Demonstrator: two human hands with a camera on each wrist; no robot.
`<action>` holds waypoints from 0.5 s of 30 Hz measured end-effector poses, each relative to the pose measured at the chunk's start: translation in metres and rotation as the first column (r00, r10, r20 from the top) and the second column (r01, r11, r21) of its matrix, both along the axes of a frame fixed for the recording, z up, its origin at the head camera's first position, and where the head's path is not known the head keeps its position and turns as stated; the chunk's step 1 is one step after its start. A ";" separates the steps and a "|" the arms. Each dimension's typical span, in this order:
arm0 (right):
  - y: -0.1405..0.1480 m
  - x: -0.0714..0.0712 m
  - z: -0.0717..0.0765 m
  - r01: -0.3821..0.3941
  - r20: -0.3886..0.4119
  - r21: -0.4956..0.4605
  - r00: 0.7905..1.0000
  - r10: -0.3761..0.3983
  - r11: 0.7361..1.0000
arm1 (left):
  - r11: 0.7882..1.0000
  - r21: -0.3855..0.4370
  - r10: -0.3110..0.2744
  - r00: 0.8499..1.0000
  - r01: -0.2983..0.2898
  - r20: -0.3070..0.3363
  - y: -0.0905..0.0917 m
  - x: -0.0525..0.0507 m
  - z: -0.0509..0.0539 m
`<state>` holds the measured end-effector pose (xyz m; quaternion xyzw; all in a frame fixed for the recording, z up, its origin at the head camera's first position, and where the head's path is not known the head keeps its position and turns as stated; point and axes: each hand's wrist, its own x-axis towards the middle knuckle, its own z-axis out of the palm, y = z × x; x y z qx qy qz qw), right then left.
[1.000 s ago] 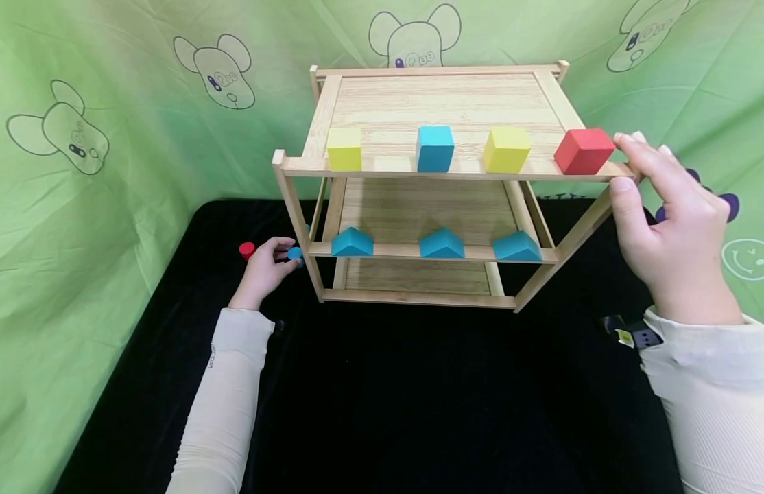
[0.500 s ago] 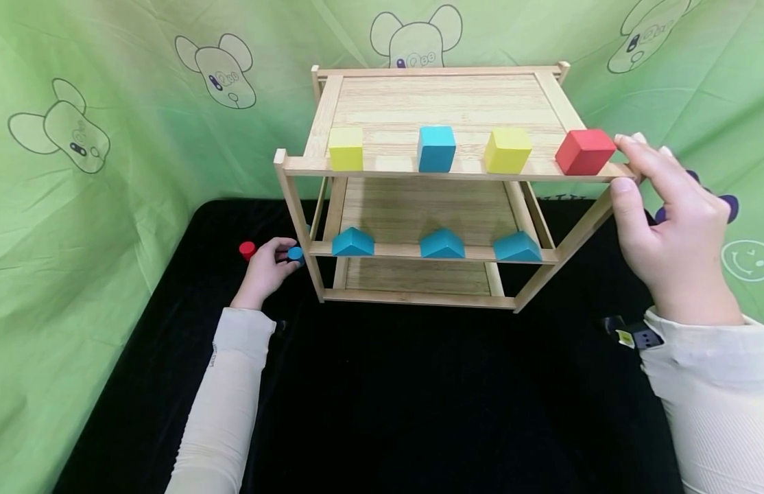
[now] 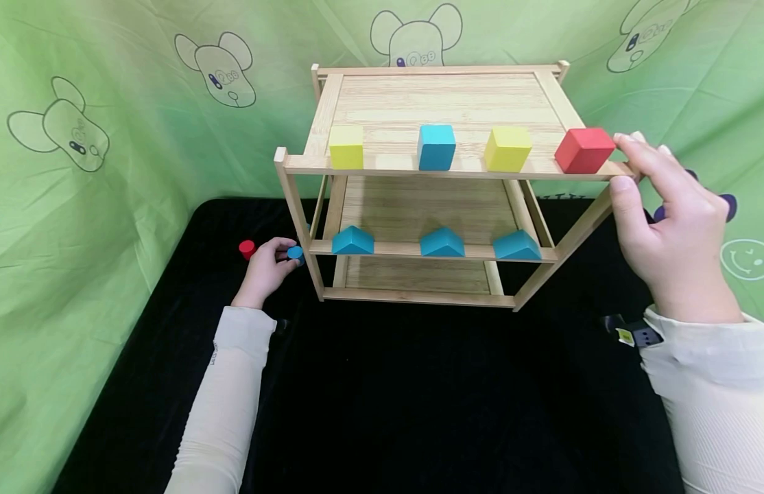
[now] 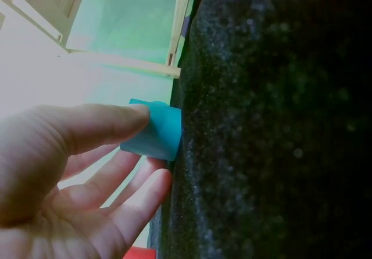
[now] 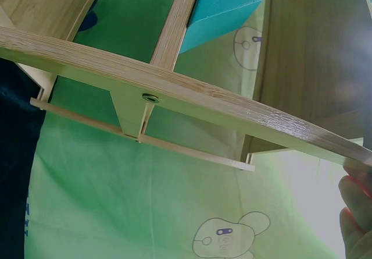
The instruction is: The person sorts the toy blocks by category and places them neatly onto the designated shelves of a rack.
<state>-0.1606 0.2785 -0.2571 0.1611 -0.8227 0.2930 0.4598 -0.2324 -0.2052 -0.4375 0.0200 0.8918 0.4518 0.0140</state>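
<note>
My left hand (image 3: 266,271) is beside the shelf's left front leg, on the black cloth. It pinches a small blue cylinder block (image 4: 156,132), thumb on the near side and fingers on the far side; the block touches the cloth. A red cylinder block (image 3: 247,249) stands just left of that hand. At the upper right my right hand (image 3: 678,219) grips the top front corner of the wooden shelf (image 3: 444,96), thumb in front and fingers at the side. In the right wrist view only some fingertips (image 5: 356,203) show at the right edge.
Along the top tier's front edge stand a yellow cube (image 3: 347,147), a blue block (image 3: 436,147), another yellow cube (image 3: 508,149) and a red cube (image 3: 584,150). Several blue triangular blocks (image 3: 442,242) line the middle tier's front. A green printed curtain (image 3: 110,206) hangs behind.
</note>
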 end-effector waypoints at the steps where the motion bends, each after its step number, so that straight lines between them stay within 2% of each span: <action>1: 0.000 0.000 0.000 0.000 0.000 0.001 1.000 0.000 1.000 | 1.000 -0.002 0.001 1.000 -0.001 -0.001 0.000 0.000 0.000; 15: 0.000 0.001 0.001 0.004 0.003 0.001 1.000 -0.004 1.000 | 1.000 -0.031 0.006 1.000 -0.005 0.011 0.000 0.002 0.004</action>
